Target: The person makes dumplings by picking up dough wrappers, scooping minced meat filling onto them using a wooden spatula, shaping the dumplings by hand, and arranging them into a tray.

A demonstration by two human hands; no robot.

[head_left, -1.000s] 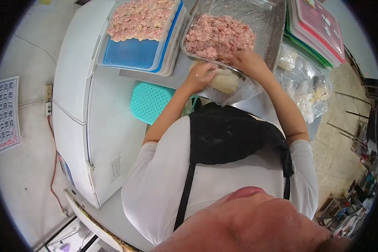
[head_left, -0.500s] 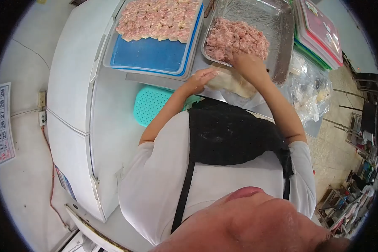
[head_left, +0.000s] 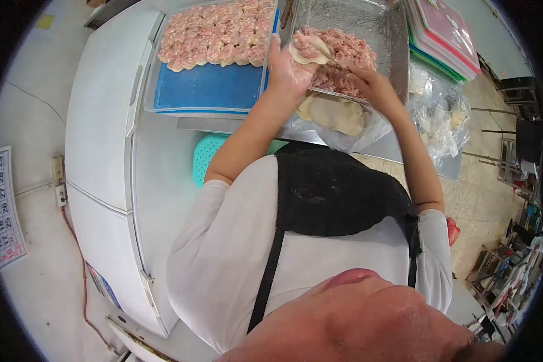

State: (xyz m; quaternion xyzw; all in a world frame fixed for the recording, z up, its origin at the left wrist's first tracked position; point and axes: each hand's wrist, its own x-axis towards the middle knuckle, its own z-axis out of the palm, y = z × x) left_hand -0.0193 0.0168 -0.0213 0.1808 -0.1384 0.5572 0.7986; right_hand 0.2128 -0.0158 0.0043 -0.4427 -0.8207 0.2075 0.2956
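Note:
My left hand (head_left: 288,73) is raised over the near left corner of the metal tray (head_left: 385,21), holding a round dough wrapper (head_left: 312,58) with minced meat on it. Close to the wrapper, my right hand (head_left: 374,87) is closed around what looks like a thin spreading utensil (head_left: 338,62), partly hidden by the fingers. Pink minced meat (head_left: 359,51) is heaped inside the tray. A stack of pale round wrappers (head_left: 338,116) lies on plastic just below the tray. Left of my left hand, rows of open-topped meat dumplings (head_left: 217,36) fill the far part of a blue-bottomed container (head_left: 205,90).
Coloured plastic sheets or lids (head_left: 443,36) are stacked right of the tray. Beside them is a crumpled clear plastic bag (head_left: 440,123). A white refrigerator (head_left: 102,120) stands at the left. Below the counter sits a turquoise perforated basket (head_left: 205,158).
My left hand has lifted from the wrapper stack and now holds a wrapper with meat. My right hand has moved back from the meat towards that wrapper. The view has shifted slightly.

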